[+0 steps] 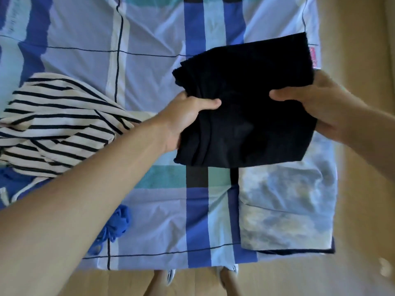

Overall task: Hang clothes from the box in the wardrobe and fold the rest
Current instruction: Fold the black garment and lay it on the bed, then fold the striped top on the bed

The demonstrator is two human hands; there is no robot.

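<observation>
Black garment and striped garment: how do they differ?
The black garment is plain dark; the striped garment is cream with dark stripes. The black garment is folded, the striped garment lies crumpled. The left hand and right hand grip the black garment; neither grips the striped garment. Both are over the bed.

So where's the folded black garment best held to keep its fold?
Likely by its two opposite side edges, one hand from each side, thumbs on top. The folded black garment is a flat layered rectangle; the left hand and right hand grip it so.
</observation>
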